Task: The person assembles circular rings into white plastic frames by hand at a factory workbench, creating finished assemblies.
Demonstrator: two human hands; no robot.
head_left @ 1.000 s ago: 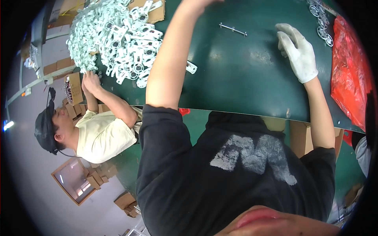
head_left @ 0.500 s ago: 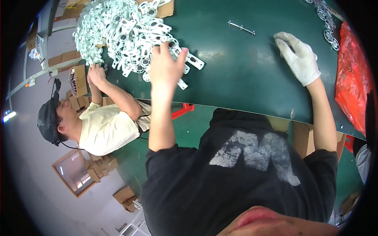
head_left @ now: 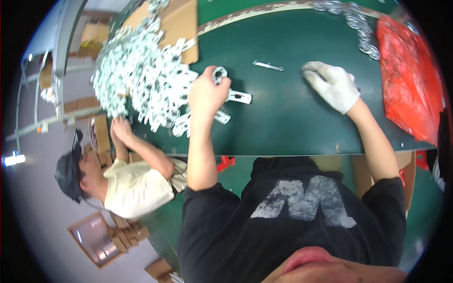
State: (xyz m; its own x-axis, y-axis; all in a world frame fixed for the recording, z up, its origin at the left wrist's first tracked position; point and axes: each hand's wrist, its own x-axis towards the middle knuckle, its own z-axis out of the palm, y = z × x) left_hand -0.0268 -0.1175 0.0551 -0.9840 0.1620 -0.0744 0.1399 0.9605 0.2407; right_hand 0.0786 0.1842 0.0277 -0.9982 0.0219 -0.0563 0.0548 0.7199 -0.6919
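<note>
My bare left hand (head_left: 206,94) is closed at the right edge of a big heap of pale plastic parts (head_left: 160,87). Between its thumb and fingers is a white ring-ended part (head_left: 219,73), its ring showing past the fingertips. Another white part (head_left: 239,97), flat with a dark slot, lies just right of the hand. My right hand (head_left: 332,87), in a white glove, rests over the green table with its fingers loosely stretched and nothing in them. A thin metal rod (head_left: 268,65) lies on the table between my hands.
A red plastic bag (head_left: 408,80) and a row of clear rings (head_left: 361,30) lie at the right. Cardboard (head_left: 181,28) sits behind the heap. At the left, a co-worker in a cream shirt (head_left: 139,191) has both hands at the table edge (head_left: 283,155).
My left hand has gone from spread fingers over the heap's edge to closed on a white ring-ended part. The view has shifted. My right hand stays empty.
</note>
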